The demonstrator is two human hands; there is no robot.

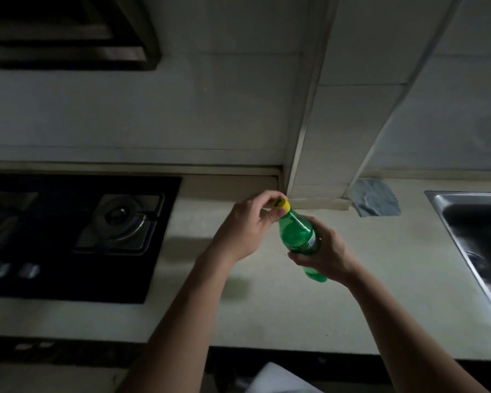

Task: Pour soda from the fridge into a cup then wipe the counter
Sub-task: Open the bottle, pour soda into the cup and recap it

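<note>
The pale bench (267,313) held a black hob (68,282) at left and a steel sink (448,225) at right. A grey cloth (376,198) lay near the wall.

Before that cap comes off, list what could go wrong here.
The green bottle is held tilted above the counter by the right hand while the left hand pinches the yellow cap; if it fizzes, soda could spray onto the counter or the hob.
No cup is in view, so an opened bottle has nowhere to pour yet.
The grey cloth lies by the wall, in neither hand.
</note>
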